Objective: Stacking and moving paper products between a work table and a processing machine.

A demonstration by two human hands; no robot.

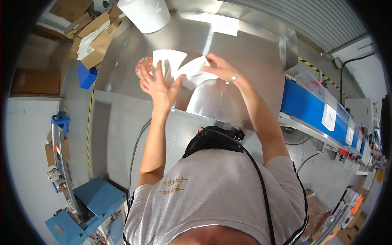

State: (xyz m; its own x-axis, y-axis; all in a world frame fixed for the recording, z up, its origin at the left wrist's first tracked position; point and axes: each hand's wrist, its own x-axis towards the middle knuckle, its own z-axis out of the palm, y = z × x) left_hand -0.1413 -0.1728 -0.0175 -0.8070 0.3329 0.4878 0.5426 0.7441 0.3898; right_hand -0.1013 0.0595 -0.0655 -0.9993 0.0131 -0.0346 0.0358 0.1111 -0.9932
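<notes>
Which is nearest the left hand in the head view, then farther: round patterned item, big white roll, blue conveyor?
From the left hand:
1. Round patterned item, just beyond the fingers, at their left.
2. Big white roll, far table edge.
3. Blue conveyor, far right.

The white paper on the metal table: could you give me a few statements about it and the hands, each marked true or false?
1. Both hands are on the white paper. True: the left hand and the right hand touch it.
2. The table is wooden. False: it is shiny metal.
3. A large white roll stands at the table's far edge. True.
4. The round reddish thing lies by the right hand. False: it lies by the left hand.
5. The conveyor on the right is green. False: it is blue.
</notes>
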